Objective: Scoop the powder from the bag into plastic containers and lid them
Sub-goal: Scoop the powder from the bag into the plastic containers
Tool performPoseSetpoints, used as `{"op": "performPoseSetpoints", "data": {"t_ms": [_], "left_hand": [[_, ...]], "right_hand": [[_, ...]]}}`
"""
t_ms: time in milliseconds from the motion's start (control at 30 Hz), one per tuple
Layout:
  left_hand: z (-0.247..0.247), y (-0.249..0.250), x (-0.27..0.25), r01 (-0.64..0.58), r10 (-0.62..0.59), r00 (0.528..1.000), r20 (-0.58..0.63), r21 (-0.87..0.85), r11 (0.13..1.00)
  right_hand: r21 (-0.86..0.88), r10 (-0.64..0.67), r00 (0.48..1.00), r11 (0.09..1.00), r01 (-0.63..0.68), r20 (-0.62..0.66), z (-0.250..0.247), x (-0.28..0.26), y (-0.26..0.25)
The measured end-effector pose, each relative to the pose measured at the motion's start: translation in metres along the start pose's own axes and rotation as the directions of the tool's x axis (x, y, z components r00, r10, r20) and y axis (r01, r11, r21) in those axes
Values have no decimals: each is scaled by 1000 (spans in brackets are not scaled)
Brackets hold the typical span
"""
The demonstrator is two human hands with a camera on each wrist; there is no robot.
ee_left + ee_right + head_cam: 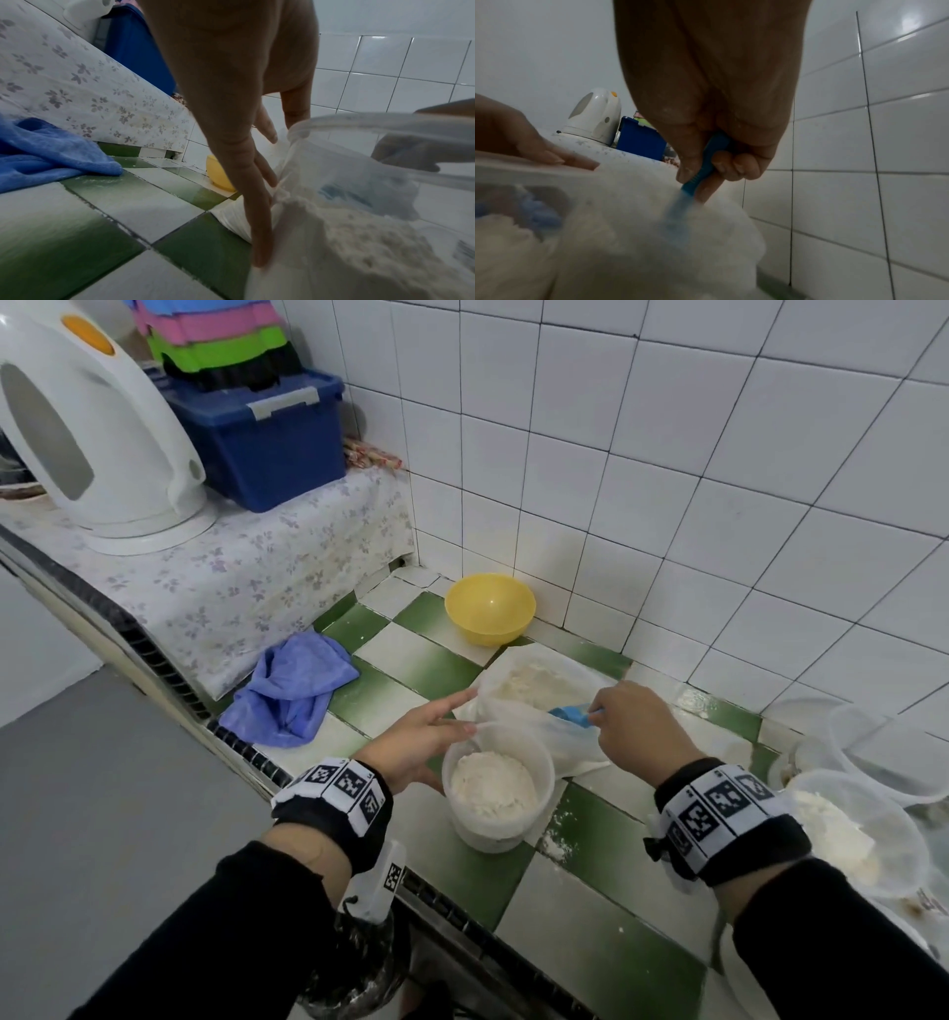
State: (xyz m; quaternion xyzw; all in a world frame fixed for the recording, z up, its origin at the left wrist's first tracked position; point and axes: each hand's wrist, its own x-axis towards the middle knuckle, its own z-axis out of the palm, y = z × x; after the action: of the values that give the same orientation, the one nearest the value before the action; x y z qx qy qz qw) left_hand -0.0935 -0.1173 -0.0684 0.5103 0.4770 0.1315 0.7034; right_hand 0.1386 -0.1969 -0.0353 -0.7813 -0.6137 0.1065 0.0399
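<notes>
Scooping is in hand: a blue plastic scoop [572,714] is gripped by the right hand [637,729] inside the crinkled clear bag [534,706] of fine white powder [534,685]. The round translucent container [497,788], about half filled, is steadied at its 10 o'clock rim by the left hand [416,744], fingers straight. Next, a level lift is probably needed.

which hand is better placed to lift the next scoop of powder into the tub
Right. The right hand already grips the blue scoop inside the bag; the left hand steadies the tub.
</notes>
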Motion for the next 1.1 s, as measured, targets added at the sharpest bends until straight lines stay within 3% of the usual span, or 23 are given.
{"op": "performPoseSetpoints", "data": {"t_ms": [267,767,1100], "left_hand": [[1,-1,4,4,-3,999,36,-18,1000],[2,0,3,-3,5,997,71,-29,1000],[4,-2,3,-7,10,998,54,-43,999]], "right_hand": [[207,217,962,946,-249,166,9,9,-13],[469,327,924,796,-383,199,9,16,-12],[710,395,872,524,-471,288,9,16,-10]]}}
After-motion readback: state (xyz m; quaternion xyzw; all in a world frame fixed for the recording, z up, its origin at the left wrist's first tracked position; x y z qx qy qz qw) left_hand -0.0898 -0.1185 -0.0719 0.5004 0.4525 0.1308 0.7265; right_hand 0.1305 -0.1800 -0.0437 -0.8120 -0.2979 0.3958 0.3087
